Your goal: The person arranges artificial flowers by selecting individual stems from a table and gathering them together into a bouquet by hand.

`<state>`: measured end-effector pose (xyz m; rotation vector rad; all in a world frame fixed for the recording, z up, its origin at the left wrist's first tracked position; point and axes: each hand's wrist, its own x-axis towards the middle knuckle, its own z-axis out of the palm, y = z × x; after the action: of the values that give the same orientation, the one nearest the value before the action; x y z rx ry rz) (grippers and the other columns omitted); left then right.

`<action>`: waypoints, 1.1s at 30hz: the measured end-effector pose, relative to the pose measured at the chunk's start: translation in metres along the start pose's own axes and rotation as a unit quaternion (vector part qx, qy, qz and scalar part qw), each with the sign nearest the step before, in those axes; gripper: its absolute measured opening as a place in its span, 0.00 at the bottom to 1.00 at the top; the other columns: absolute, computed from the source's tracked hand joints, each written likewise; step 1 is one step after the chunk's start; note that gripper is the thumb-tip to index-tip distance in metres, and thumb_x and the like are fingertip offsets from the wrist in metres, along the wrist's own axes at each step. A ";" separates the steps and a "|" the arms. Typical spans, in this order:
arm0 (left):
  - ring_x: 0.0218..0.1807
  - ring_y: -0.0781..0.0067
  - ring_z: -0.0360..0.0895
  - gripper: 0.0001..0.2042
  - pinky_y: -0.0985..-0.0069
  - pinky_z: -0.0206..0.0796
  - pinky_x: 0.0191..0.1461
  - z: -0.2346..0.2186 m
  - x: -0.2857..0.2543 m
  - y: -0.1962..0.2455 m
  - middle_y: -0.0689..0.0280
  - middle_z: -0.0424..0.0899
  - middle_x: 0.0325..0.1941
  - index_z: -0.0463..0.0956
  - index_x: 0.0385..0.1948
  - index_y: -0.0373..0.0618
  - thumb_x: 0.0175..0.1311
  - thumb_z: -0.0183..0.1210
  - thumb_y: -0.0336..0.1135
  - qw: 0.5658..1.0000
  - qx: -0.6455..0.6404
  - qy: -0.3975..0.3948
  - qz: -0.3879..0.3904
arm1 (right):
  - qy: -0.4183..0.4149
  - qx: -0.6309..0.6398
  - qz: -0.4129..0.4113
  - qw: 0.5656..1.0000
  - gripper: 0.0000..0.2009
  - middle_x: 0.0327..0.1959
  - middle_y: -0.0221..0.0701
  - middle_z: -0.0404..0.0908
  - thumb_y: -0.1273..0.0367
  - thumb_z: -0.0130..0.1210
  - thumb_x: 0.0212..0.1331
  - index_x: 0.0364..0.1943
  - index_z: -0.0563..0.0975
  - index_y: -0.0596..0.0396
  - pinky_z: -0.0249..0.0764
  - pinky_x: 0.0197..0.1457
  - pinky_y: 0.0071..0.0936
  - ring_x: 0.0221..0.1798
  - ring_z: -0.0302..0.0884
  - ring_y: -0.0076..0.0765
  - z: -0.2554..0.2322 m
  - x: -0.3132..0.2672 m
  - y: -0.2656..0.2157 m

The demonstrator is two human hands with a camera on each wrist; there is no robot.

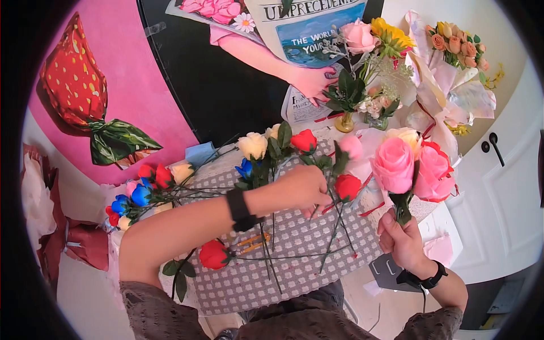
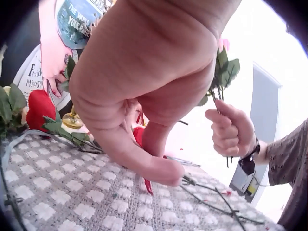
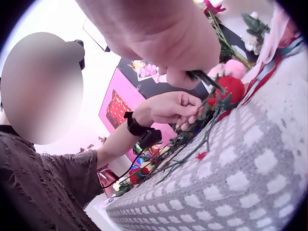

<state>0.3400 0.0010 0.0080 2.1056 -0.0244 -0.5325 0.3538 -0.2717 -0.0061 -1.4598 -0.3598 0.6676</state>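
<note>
In the head view my right hand (image 1: 403, 241) grips the stems of a small bunch of artificial roses, with large pink roses (image 1: 393, 164) and a cream one at the top. My left hand (image 1: 303, 187) is low over the checked cloth, thumb and fingertips pinching a thin green rose stem (image 2: 211, 188). A red rose (image 1: 347, 187) lies just right of those fingers, and another red rose (image 1: 304, 141) lies beyond them. Crossed stems spread below the left hand. Nearer my body lies a third red rose (image 1: 214, 254), with orange-handled cutters (image 1: 253, 242) beside its stem.
Blue, red and cream roses (image 1: 141, 192) are heaped at the table's left end. Cream roses (image 1: 253, 145) lie toward the back. Small vases (image 1: 344, 122) of flowers and a paper-wrapped bouquet (image 1: 447, 96) stand at the back right. The checked cloth (image 1: 226, 294) covers the table.
</note>
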 end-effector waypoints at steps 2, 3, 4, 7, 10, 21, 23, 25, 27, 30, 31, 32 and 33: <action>0.27 0.72 0.83 0.08 0.76 0.77 0.31 -0.010 -0.023 0.008 0.61 0.83 0.30 0.76 0.30 0.32 0.65 0.56 0.30 0.996 -0.080 0.020 -0.033 | -0.006 -0.006 -0.013 1.000 0.17 0.09 0.20 0.59 0.58 0.51 0.68 0.25 0.71 0.55 0.49 0.16 0.20 0.11 0.54 0.16 0.004 0.002 -0.001; 0.29 0.74 0.82 0.08 0.76 0.77 0.33 -0.012 -0.031 0.006 0.60 0.84 0.31 0.76 0.31 0.33 0.65 0.56 0.30 0.989 -0.136 0.064 -0.010 | -0.014 -0.047 -0.046 0.998 0.16 0.09 0.20 0.57 0.58 0.49 0.69 0.31 0.73 0.57 0.48 0.16 0.20 0.11 0.52 0.16 0.008 0.004 -0.002; 0.32 0.75 0.82 0.08 0.77 0.77 0.36 -0.012 -0.038 0.004 0.60 0.84 0.33 0.76 0.31 0.34 0.66 0.56 0.30 0.976 -0.190 0.109 0.013 | -0.024 -0.086 -0.080 0.993 0.16 0.09 0.19 0.56 0.58 0.48 0.69 0.37 0.74 0.59 0.47 0.17 0.20 0.11 0.50 0.16 0.012 0.007 -0.003; 0.32 0.76 0.80 0.05 0.77 0.74 0.39 -0.003 -0.057 -0.004 0.63 0.84 0.32 0.76 0.34 0.36 0.63 0.59 0.29 0.967 -0.149 0.185 0.093 | -0.029 -0.129 -0.163 0.978 0.16 0.19 0.21 0.66 0.60 0.48 0.69 0.45 0.73 0.61 0.57 0.23 0.21 0.19 0.62 0.19 0.022 0.018 0.014; 0.37 0.72 0.81 0.11 0.74 0.72 0.44 0.015 -0.080 -0.003 0.61 0.84 0.37 0.74 0.43 0.37 0.59 0.61 0.27 0.955 -0.028 0.260 0.143 | -0.131 -0.026 -0.320 0.938 0.16 0.45 0.36 0.76 0.63 0.52 0.67 0.51 0.70 0.58 0.75 0.48 0.23 0.43 0.77 0.28 0.011 0.014 0.040; 0.49 0.60 0.76 0.12 0.70 0.69 0.52 0.052 -0.106 -0.051 0.57 0.79 0.47 0.73 0.44 0.41 0.59 0.58 0.28 0.937 -0.105 0.199 0.269 | -0.179 -0.126 -0.361 0.907 0.14 0.44 0.35 0.75 0.64 0.51 0.66 0.49 0.70 0.58 0.74 0.47 0.24 0.42 0.76 0.28 0.018 0.052 0.023; 0.48 0.60 0.76 0.12 0.71 0.69 0.52 0.053 -0.102 -0.052 0.57 0.79 0.46 0.73 0.44 0.41 0.58 0.58 0.29 0.932 -0.112 0.202 0.281 | -0.185 -0.146 -0.362 0.902 0.13 0.43 0.35 0.75 0.64 0.50 0.66 0.49 0.70 0.58 0.74 0.46 0.24 0.42 0.75 0.28 0.018 0.056 0.021; 0.48 0.60 0.76 0.12 0.71 0.69 0.51 0.050 -0.098 -0.051 0.57 0.79 0.46 0.73 0.43 0.41 0.58 0.59 0.30 0.927 -0.119 0.203 0.292 | -0.189 -0.166 -0.363 0.897 0.13 0.43 0.35 0.75 0.64 0.50 0.66 0.48 0.70 0.57 0.73 0.46 0.24 0.42 0.75 0.28 0.018 0.059 0.020; 0.47 0.60 0.76 0.12 0.71 0.69 0.51 0.051 -0.094 -0.052 0.57 0.79 0.45 0.73 0.43 0.41 0.58 0.59 0.31 0.923 -0.127 0.204 0.302 | -0.193 -0.185 -0.363 0.893 0.13 0.43 0.35 0.75 0.64 0.50 0.66 0.48 0.70 0.57 0.73 0.46 0.24 0.41 0.75 0.28 0.017 0.062 0.018; 0.47 0.60 0.77 0.12 0.71 0.70 0.50 0.050 -0.101 -0.064 0.57 0.79 0.45 0.73 0.42 0.41 0.58 0.60 0.33 0.916 -0.138 0.206 0.316 | -0.201 -0.211 -0.362 0.886 0.12 0.43 0.35 0.75 0.65 0.49 0.66 0.47 0.70 0.57 0.73 0.45 0.24 0.41 0.74 0.28 0.018 0.065 0.018; 0.46 0.60 0.77 0.12 0.71 0.70 0.50 0.060 -0.080 -0.051 0.57 0.79 0.44 0.73 0.42 0.41 0.57 0.60 0.33 0.914 -0.142 0.206 0.319 | -0.203 -0.219 -0.361 0.884 0.12 0.43 0.35 0.75 0.65 0.49 0.66 0.47 0.70 0.57 0.72 0.45 0.25 0.41 0.74 0.28 0.018 0.066 0.018; 0.46 0.60 0.77 0.13 0.71 0.70 0.49 0.059 -0.083 -0.056 0.57 0.79 0.44 0.73 0.42 0.41 0.57 0.60 0.34 0.912 -0.146 0.206 0.323 | -0.205 -0.227 -0.360 0.881 0.12 0.42 0.34 0.75 0.65 0.49 0.66 0.47 0.70 0.57 0.72 0.45 0.25 0.41 0.74 0.28 0.018 0.066 0.019; 0.46 0.60 0.77 0.13 0.71 0.70 0.49 0.055 -0.090 -0.064 0.57 0.79 0.44 0.73 0.41 0.42 0.57 0.60 0.34 0.910 -0.151 0.206 0.327 | -0.207 -0.236 -0.358 0.879 0.12 0.42 0.34 0.75 0.65 0.49 0.66 0.47 0.70 0.57 0.72 0.45 0.25 0.41 0.74 0.28 0.018 0.067 0.019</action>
<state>0.2251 0.0128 -0.0366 1.7243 -0.3684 0.2989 0.3909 -0.2169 -0.0341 -1.4709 -1.4034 0.2747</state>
